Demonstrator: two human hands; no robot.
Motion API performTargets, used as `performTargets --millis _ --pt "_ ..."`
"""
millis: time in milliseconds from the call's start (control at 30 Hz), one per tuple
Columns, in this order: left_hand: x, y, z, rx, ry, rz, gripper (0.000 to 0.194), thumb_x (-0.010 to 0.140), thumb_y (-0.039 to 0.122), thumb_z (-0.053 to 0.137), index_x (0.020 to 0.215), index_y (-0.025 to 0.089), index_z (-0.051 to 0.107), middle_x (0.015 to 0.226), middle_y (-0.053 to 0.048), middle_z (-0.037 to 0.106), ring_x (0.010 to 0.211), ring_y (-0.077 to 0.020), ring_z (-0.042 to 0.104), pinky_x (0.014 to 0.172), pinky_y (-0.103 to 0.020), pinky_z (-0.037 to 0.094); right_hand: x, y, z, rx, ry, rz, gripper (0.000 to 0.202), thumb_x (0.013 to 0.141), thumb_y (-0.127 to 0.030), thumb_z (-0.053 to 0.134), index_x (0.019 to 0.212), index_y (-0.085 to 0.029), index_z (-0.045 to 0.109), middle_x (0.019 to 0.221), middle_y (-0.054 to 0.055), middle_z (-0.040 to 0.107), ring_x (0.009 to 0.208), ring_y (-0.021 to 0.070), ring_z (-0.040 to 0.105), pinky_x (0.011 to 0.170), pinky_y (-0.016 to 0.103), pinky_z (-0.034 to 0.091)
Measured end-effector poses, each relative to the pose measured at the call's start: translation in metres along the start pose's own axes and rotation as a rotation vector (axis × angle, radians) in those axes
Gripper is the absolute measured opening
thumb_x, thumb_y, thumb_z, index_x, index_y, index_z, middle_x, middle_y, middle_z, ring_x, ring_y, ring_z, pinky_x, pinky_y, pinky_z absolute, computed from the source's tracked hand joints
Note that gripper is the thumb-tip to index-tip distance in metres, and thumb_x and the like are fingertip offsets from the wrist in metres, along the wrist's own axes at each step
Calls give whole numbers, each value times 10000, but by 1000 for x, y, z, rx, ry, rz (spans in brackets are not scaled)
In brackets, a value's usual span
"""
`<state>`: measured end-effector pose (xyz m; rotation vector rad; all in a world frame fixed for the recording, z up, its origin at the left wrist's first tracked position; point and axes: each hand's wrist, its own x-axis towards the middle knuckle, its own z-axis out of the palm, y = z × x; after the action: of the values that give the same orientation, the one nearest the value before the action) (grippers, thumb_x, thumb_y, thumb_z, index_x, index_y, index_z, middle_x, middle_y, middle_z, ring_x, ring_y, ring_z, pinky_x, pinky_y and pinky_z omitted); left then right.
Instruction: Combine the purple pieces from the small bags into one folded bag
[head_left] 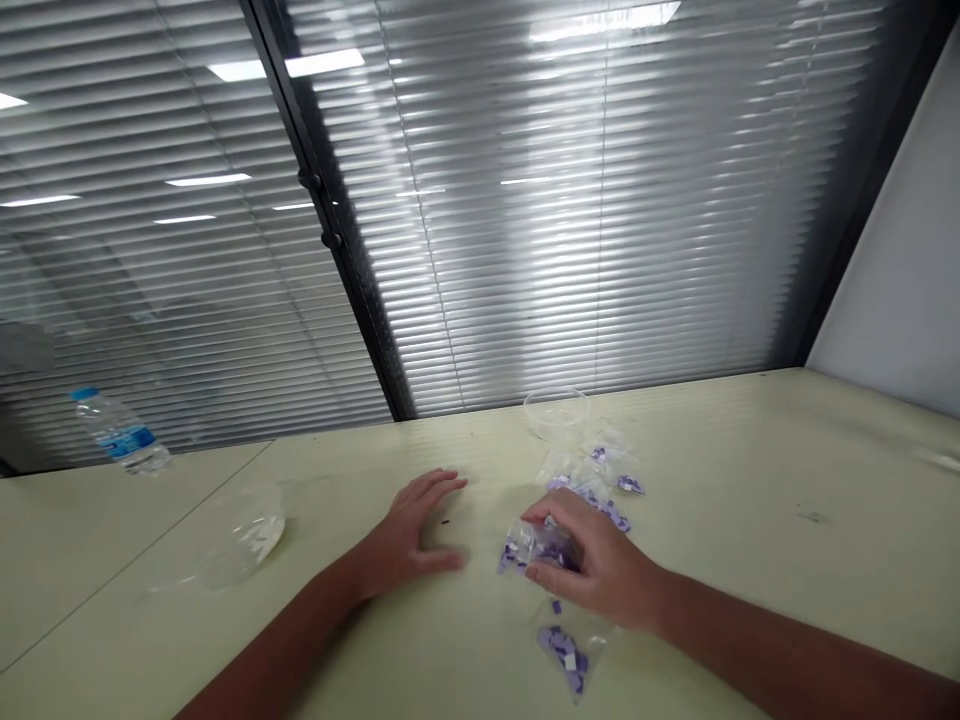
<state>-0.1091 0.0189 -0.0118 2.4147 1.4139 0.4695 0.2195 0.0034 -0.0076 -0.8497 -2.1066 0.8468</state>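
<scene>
My right hand [600, 555] curls its thumb and fingers around a clear plastic bag [553, 546] with small purple pieces inside, low over the table. Just in front of my body lies another clear bag [566, 655] of purple and white pieces, partly beneath the right wrist. Beyond the right hand, more clear bags [600, 485] with purple pieces are bunched together. My left hand [412, 525] rests over the pale table [420, 640], fingers and thumb apart, holding nothing. A tiny dark speck [445, 521] is between its thumb and index finger.
A clear round tub [556, 410] stands behind the bags, near the window blinds [525, 250]. To the left, a clear plastic container [244, 535] lies on the table. A water bottle [124, 435] with a blue cap stands at far left. A white wall [900, 250] bounds the right.
</scene>
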Motion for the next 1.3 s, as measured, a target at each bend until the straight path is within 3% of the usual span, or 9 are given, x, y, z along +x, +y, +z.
performTargets --millis 100,167,267,433,800,967,1100,1300 --pt "5 -13 2 -33 163 -45 472 895 519 711 1287 263 650 1438 -106 543 1356 -294 480 1178 -481 381 0 1 0 3 -7 3 338 855 -347 755 1144 -224 633 1082 46 629 990 210 588 871 331 467" --pt "6 -17 0 -76 219 -87 293 952 490 635 1073 233 705 1293 -88 615 1242 -255 546 1108 -417 437 0 0 0 2 -15 10 337 860 -346 752 1151 -225 632 1083 42 626 995 207 585 873 329 460" --pt "6 -15 -4 -109 240 -90 301 995 448 554 883 206 694 1113 -74 659 1069 -218 596 981 -346 481 1 0 0 2 -21 17 326 867 -344 748 1149 -230 633 1078 33 623 991 199 581 872 324 451" --pt "6 -6 -7 -81 161 22 93 870 292 670 852 207 704 1045 -55 661 1034 -209 588 992 -334 447 2 0 0 -5 -29 20 306 859 -340 756 1119 -230 638 1043 16 622 962 183 578 845 312 443" --pt "3 -17 -8 -110 -58 -19 321 1024 473 511 932 215 678 1405 -73 535 1365 -254 431 1180 -390 343 -1 5 1 0 -50 23 306 876 -377 751 1126 -236 644 1035 14 619 953 183 579 835 314 449" --pt "1 -16 -12 -164 -77 -32 343 1040 485 477 942 202 644 1471 -86 492 1397 -269 413 1186 -422 366 0 6 1 -17 -38 9 301 872 -381 757 1107 -231 643 1014 13 617 938 181 575 828 320 445" --pt "5 8 -10 -351 -41 -128 347 1046 516 449 1002 216 619 1484 -74 476 1295 -233 521 1091 -374 476 2 5 1 -22 -32 10 304 866 -391 767 1095 -230 647 994 7 615 922 174 573 816 316 444" --pt "6 79 18 -471 72 -96 303 1039 496 478 967 233 608 1424 -60 502 1371 -230 438 1150 -417 410 1 3 2 -14 -21 -9 300 863 -353 767 1110 -229 650 986 8 614 912 174 572 810 314 439"
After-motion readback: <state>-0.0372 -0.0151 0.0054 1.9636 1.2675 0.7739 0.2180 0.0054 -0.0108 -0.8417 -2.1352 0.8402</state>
